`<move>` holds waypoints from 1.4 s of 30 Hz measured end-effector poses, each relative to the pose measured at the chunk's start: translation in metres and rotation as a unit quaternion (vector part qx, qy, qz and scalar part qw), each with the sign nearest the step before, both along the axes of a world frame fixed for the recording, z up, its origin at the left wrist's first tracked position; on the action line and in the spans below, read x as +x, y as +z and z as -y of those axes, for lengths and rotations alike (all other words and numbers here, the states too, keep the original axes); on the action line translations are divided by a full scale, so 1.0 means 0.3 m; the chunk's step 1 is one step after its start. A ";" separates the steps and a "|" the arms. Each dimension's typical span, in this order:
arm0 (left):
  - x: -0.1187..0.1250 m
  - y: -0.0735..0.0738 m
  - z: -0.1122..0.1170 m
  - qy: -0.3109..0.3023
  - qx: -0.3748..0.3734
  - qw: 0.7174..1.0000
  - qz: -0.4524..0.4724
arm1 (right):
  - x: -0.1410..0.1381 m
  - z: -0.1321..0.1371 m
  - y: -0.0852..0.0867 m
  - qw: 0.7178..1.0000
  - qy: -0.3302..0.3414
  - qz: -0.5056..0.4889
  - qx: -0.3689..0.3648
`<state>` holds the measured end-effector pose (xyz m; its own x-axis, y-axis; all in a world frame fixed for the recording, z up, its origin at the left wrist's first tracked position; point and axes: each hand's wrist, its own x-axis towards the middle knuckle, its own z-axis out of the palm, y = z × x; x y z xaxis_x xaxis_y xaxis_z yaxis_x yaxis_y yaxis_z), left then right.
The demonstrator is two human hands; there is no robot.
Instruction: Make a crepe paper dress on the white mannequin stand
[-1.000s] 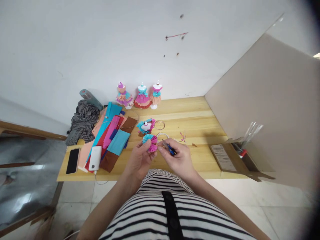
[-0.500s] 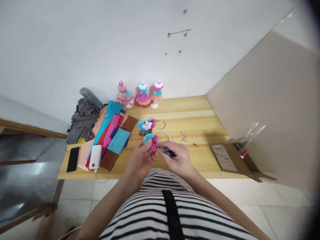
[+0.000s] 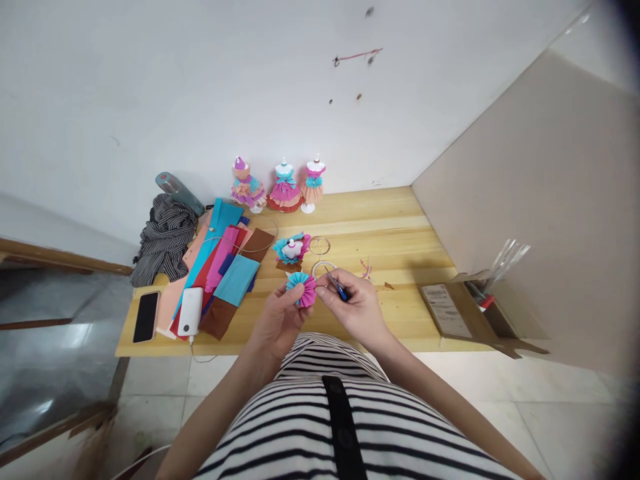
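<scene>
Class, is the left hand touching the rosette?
Touching: the head view shows the left hand gripping the rosette at its lower left edge.

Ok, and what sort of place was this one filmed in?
Probably a small craft corner, whether at home or in a workshop I can't tell: coloured sheets spread on a wooden tabletop, three little dress-form figures by the wall, and a held pleated rosette.

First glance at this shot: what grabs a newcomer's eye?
Probably the pleated blue-and-pink rosette in the left hand, with a blue-handled tool close by in the right hand. Next, three small dress forms in bright ruffles, standing along the back wall. Left of the rosette lie overlapping coloured sheets.
</scene>
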<state>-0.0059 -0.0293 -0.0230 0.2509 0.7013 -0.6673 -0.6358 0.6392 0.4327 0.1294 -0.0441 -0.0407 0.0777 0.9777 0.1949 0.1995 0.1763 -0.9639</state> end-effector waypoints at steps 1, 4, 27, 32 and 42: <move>0.000 0.000 0.000 0.004 0.004 1.000 -0.001 | -0.002 0.001 0.001 1.000 -0.002 -0.001 0.000; -0.001 -0.007 0.002 0.021 0.024 0.999 -0.004 | -0.004 0.006 0.004 1.000 -0.009 0.002 0.004; -0.165 -0.092 -0.006 0.079 -0.091 0.990 -0.077 | -0.016 0.020 -0.621 0.883 0.172 0.376 -0.222; -0.177 -0.102 0.002 0.092 -0.098 0.989 -0.066 | 0.003 -0.002 -0.688 0.875 0.175 0.411 -0.189; -0.169 -0.111 0.016 0.075 -0.120 0.988 -0.066 | 0.105 -0.122 -0.773 0.851 0.080 0.482 -0.191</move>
<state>-0.0567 -0.0340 -0.0562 0.0558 0.5420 -0.8385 -0.6788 0.6364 0.3663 0.1610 -0.0077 -0.2727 -0.0787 0.9670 -0.2424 0.9333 -0.0140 -0.3589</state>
